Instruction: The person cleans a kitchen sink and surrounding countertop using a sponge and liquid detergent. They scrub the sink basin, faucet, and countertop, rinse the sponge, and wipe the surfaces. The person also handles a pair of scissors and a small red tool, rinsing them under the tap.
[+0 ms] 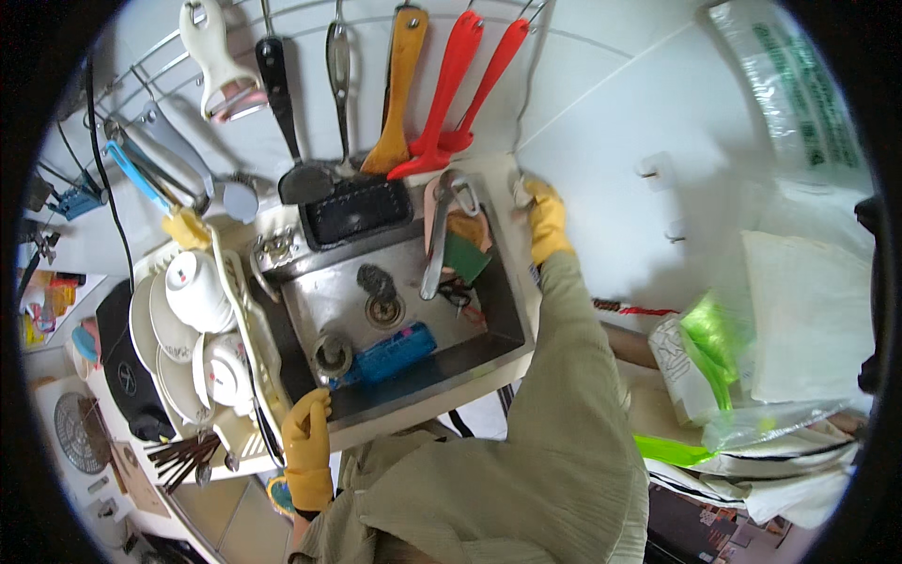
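Observation:
Both my hands wear yellow rubber gloves. My right hand (548, 218) reaches to the sink's far right corner and closes on a pale wad, perhaps a cloth (521, 192), against the wall. At the near left corner of the stainless steel sink (338, 282), my left hand (308, 430) rests with curled fingers; nothing shows in it, but its palm side is hidden. A blue bottle or packet (396, 351) lies in the basin beside a grey round scourer (332, 354). A dark scrubbing pad (377, 282) lies by the drain. The metal faucet (438, 240) extends over a green scouring pad (466, 262).
A dish rack (243, 317) with white bowls (199, 289) and plates stands left of the sink. Hanging from the wall rail are a white peeler (222, 63), a black turner (282, 106), a wooden spatula (400, 92) and red utensils (451, 92). Plastic bags (712, 352) lie at the right.

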A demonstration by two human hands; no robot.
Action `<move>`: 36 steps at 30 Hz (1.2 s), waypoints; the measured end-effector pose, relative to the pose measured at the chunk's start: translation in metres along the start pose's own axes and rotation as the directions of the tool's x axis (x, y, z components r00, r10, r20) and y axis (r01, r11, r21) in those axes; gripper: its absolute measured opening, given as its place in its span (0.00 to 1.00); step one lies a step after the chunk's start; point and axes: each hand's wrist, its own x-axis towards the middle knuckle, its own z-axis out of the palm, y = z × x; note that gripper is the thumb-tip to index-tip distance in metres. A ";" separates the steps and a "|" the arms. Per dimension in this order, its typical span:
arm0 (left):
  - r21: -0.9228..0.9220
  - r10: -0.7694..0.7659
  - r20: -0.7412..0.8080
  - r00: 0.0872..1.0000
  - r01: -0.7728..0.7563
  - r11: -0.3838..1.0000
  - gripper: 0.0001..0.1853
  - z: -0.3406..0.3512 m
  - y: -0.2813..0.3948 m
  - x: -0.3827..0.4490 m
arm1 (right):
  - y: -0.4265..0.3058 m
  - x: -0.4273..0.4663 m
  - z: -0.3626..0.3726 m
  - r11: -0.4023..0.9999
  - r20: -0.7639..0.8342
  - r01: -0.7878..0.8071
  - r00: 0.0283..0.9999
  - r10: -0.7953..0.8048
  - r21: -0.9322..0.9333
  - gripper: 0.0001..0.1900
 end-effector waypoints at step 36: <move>0.048 0.129 0.264 0.956 -0.147 0.988 0.12 0.010 0.010 0.001 | -0.056 -0.281 -0.090 0.652 -0.199 -0.724 0.689 0.697 -0.224 0.17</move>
